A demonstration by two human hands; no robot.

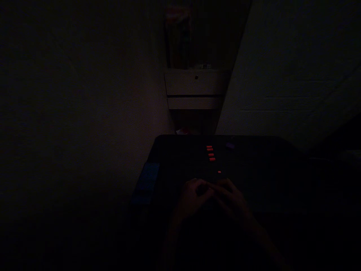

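Dimly, left hand (191,194) and right hand (233,197) meet, fingers bent, grip too dark to tell.

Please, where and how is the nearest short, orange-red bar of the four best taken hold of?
Probably pinch this short, orange-red bar by its left and right ends, from above: it lies crosswise, with another orange-red bar close behind its far long side.

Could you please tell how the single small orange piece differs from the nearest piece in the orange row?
The small piece is shorter and more compact; the nearest row piece is longer. The small piece lies alone, closer to the person, while the nearest row piece lies with three similar pieces. Both are orange-red and rest on the dark table.
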